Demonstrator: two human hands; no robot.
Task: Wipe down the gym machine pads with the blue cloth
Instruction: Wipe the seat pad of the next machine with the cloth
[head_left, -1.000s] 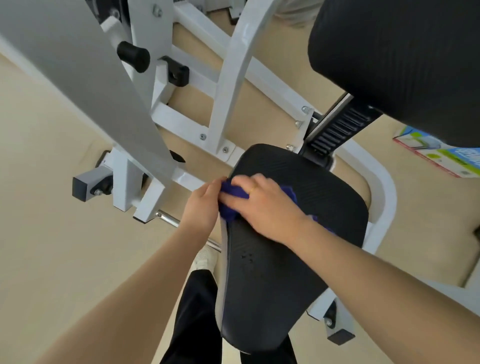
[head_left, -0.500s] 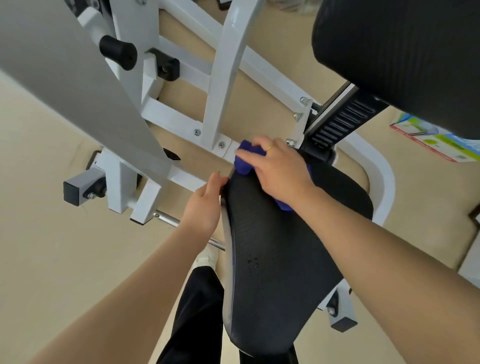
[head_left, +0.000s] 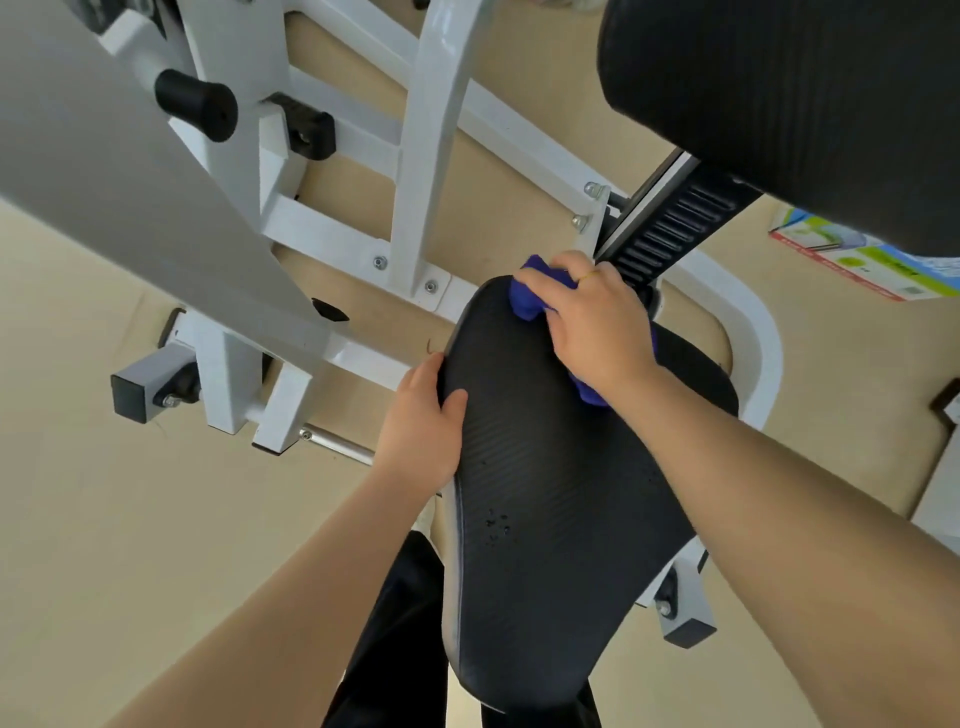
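- My right hand (head_left: 597, 322) is closed around the blue cloth (head_left: 527, 299) and presses it on the far end of the seat pad (head_left: 550, 509), just beside the black ribbed adjuster (head_left: 670, 228).
- One second ago this hand and the cloth were near the middle-left of the pad; since then I pushed them forward, up to the top edge.
- My left hand (head_left: 423, 421) has moved a little down the left edge of the pad. Now it grips this edge, with the thumb on the top face, and it no longer touches the cloth.
- I judge that the forward stroke has reached its end, so the far part is wiped.
- Some small wet drops (head_left: 496, 525) remain on the near half of the pad, so I think this part is not wiped yet.
- The large back pad (head_left: 810, 104) above on the right is not touched now; I judge it comes later.
- The white frame (head_left: 415, 171) stands behind the seat pad.
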